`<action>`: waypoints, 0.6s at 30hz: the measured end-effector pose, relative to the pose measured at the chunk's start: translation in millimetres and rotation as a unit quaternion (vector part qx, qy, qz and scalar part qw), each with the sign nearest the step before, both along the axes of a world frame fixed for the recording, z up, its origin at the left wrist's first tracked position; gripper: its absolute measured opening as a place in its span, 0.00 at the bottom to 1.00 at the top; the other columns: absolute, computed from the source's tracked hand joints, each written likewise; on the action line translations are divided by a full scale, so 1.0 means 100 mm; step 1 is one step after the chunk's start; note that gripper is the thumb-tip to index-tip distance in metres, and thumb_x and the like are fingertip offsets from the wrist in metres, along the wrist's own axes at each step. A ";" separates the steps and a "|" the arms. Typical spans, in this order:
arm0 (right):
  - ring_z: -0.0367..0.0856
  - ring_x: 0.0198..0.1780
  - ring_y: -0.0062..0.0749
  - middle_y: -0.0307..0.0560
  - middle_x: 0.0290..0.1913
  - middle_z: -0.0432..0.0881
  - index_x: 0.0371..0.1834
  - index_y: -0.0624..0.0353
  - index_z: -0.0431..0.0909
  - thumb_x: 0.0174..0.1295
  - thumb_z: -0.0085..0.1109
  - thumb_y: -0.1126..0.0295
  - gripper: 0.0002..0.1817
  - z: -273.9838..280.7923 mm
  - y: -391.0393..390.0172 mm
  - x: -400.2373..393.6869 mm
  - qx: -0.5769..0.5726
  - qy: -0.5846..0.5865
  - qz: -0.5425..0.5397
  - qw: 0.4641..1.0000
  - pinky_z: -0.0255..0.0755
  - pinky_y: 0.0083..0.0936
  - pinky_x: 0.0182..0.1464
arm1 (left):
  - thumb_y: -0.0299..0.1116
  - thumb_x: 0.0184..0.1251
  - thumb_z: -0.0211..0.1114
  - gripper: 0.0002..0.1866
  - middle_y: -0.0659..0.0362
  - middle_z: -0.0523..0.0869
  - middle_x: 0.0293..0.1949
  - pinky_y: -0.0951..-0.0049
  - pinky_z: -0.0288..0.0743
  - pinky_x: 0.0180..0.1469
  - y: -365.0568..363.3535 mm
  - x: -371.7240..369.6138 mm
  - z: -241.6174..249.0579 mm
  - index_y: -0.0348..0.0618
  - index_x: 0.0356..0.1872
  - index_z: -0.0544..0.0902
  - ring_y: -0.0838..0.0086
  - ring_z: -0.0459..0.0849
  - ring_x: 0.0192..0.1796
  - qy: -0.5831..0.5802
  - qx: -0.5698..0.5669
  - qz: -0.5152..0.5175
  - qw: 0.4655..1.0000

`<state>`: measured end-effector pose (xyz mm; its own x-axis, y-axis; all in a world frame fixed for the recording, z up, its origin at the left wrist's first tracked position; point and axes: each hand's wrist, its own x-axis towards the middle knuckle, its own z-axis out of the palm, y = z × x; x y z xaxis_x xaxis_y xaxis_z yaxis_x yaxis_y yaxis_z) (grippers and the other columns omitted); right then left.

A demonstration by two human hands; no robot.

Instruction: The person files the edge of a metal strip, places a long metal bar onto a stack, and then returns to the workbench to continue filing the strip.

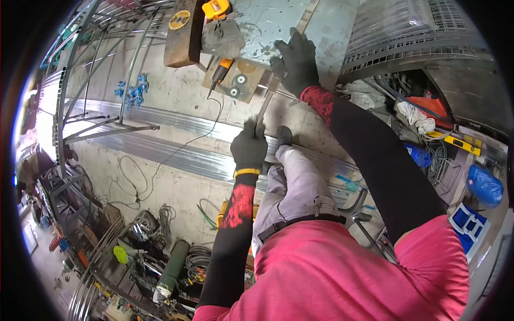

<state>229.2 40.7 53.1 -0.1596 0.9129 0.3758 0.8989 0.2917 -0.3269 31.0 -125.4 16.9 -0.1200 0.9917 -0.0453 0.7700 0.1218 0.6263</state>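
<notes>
Looking down, I saw my gloved left hand (249,147) clenched round the near end of a thin metal strip (266,104) at centre, while my right hand (294,61), at one o'clock, pressed flat on its far end, apparently to steady it. An angle grinder (222,72) lay on a board (233,80) at twelve o'clock, within reach; long steel channels (160,134) crossed beneath, seemingly as support

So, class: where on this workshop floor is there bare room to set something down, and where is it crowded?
Bare floor lies between the blue scraps and the wooden block, also below the long metal channel around the thin cable. Crowded: the bottom-left clutter and the right-hand pile.
</notes>
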 end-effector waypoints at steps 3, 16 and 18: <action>0.72 0.67 0.62 0.69 0.74 0.70 0.61 0.60 0.85 0.63 0.66 0.61 0.25 0.03 0.03 -0.02 0.029 -0.010 -0.008 1.000 0.63 0.57 0.73 | 0.49 0.77 0.66 0.16 0.45 0.90 0.29 0.44 0.82 0.37 0.40 0.06 0.17 0.47 0.46 0.88 0.41 0.89 0.35 0.016 -0.067 -0.026 0.997; 0.72 0.66 0.61 0.67 0.72 0.71 0.59 0.61 0.85 0.60 0.66 0.64 0.23 0.04 0.05 -0.03 0.034 -0.005 -0.015 0.999 0.65 0.56 0.70 | 0.48 0.78 0.66 0.15 0.46 0.90 0.30 0.48 0.81 0.35 0.31 0.24 0.07 0.47 0.45 0.88 0.44 0.89 0.34 0.025 0.026 0.002 0.999; 0.72 0.66 0.61 0.67 0.72 0.71 0.59 0.60 0.85 0.60 0.66 0.64 0.23 0.05 0.05 -0.04 0.029 -0.007 -0.017 0.999 0.65 0.56 0.70 | 0.48 0.79 0.66 0.15 0.47 0.90 0.29 0.49 0.81 0.33 0.00 0.14 0.08 0.47 0.48 0.89 0.45 0.89 0.32 -0.028 0.037 0.012 0.999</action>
<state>225.5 46.1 58.1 -0.1339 0.8949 0.4256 0.9131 0.2784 -0.2979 45.3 -125.4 24.7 -0.1435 0.9894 0.0200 0.7313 0.0924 0.6758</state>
